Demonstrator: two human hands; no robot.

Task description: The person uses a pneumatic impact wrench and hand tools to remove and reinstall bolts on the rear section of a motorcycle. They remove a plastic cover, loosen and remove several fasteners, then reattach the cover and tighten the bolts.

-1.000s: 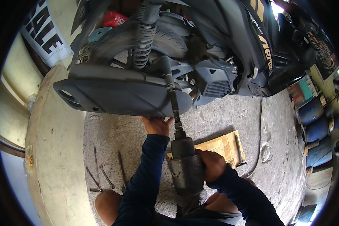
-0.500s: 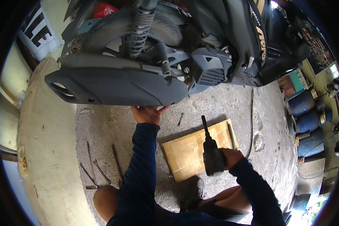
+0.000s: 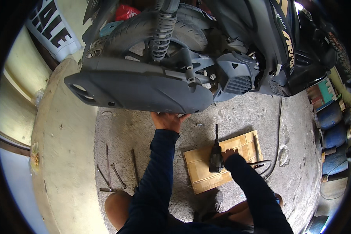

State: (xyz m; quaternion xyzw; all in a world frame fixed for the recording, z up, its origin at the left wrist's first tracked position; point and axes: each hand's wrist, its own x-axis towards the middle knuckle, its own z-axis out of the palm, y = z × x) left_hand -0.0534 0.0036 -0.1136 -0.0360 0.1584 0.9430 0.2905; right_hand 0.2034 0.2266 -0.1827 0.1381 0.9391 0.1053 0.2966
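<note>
Head view: our left hand (image 3: 168, 122) spreads open under the exhaust (image 3: 140, 90) at ten o'clock; our right hand (image 3: 229, 153) touches the power wrench (image 3: 215, 160) on the cardboard (image 3: 200, 168), half-past four; whether it grips, we cannot tell.

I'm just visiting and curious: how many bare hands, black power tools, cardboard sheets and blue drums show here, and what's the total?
Bare hands: 2
Black power tool: 1
Cardboard sheet: 1
Blue drums: 3
Total: 7
</note>
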